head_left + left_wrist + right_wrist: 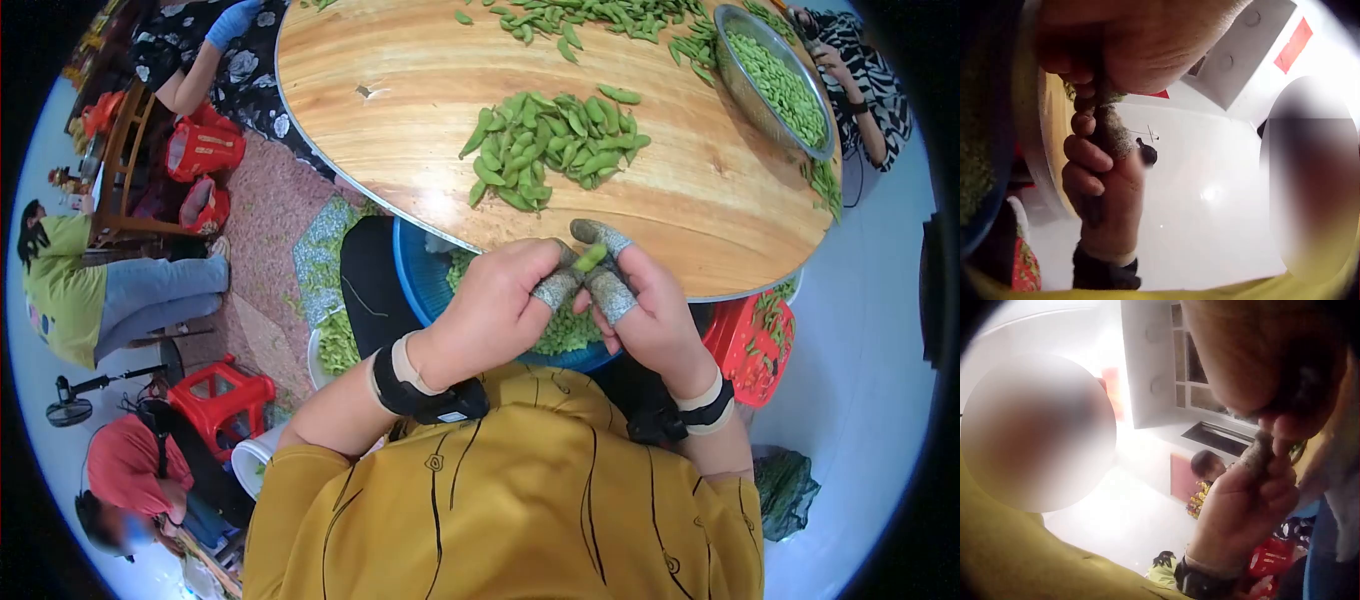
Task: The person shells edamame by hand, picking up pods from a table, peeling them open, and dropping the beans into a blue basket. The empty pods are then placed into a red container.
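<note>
A green pod (590,258) is pinched between the taped thumb and fingers of the right hand (645,300), at the table's near edge. The left hand (505,290) meets it from the left, its taped thumb and curled fingers at the pod's lower end. Below both hands a blue basket (408,262) holds shelled green beans (568,330). Ahead on the wooden table lies a pile of pods (555,145). In the left wrist view the right hand (1113,181) shows beyond the near hand; the right wrist view shows the left hand (1235,506). Both wrist views largely hide the pod.
A metal bowl of beans (775,85) stands at the table's right, with more pods (600,15) at the far side. A red basket (755,350) is at the right, a red stool (222,400) at the left. Other people are around the table and at the left.
</note>
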`<action>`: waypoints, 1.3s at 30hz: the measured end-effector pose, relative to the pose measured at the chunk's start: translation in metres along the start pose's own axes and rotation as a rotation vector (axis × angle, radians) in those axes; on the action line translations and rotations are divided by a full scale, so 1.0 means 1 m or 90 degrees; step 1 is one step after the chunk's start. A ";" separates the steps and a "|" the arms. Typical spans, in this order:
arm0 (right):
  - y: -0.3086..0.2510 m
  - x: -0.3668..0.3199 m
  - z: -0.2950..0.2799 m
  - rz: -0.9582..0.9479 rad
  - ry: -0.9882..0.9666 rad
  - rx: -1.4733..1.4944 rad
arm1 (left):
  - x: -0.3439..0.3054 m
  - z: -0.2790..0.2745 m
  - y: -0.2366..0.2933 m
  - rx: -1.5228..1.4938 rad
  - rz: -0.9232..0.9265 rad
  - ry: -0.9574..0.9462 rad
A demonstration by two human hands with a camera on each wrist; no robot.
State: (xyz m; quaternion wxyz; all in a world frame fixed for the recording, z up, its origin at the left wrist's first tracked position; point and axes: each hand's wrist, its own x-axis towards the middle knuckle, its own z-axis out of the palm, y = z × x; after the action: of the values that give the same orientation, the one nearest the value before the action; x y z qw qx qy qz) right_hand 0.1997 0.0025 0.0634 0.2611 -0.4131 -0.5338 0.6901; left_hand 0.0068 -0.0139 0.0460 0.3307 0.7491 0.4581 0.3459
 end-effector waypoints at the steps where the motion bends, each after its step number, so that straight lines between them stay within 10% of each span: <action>1: -0.001 -0.002 0.000 0.001 0.002 0.002 | -0.001 0.000 0.000 -0.001 0.000 -0.003; 5: -0.005 -0.004 -0.001 0.018 -0.001 0.061 | -0.004 0.002 -0.003 -0.162 -0.183 -0.030; 17: -0.011 -0.001 -0.004 0.157 -0.062 0.253 | -0.013 0.002 -0.015 0.098 0.101 0.072; 19: -0.012 -0.001 -0.006 0.186 -0.098 0.323 | -0.016 -0.008 -0.011 -0.760 -0.387 -0.148; 21: -0.013 -0.001 -0.005 0.228 -0.137 0.386 | -0.020 -0.003 -0.018 -0.960 -0.351 -0.170; 25: -0.001 0.003 0.002 0.191 -0.068 0.297 | -0.018 0.002 -0.016 -0.590 -0.395 -0.106; 28: 0.009 0.004 0.010 0.149 -0.029 0.186 | -0.020 0.005 -0.006 0.079 -0.087 0.035; 33: 0.010 0.005 0.003 0.121 -0.055 0.169 | -0.021 0.006 -0.012 0.176 0.066 0.110; 35: 0.010 -0.002 -0.001 0.110 -0.082 0.188 | -0.021 -0.011 -0.005 -0.869 -0.481 -0.073; 39: 0.012 -0.007 0.003 -0.019 0.032 -0.058 | -0.025 -0.003 -0.007 -0.524 -0.436 -0.069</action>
State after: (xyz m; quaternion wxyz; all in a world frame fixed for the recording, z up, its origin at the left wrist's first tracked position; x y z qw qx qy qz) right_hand 0.2016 -0.0089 0.0540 0.2653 -0.4336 -0.5643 0.6505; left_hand -0.0075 -0.0332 0.0363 0.7140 0.3824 0.4848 0.3301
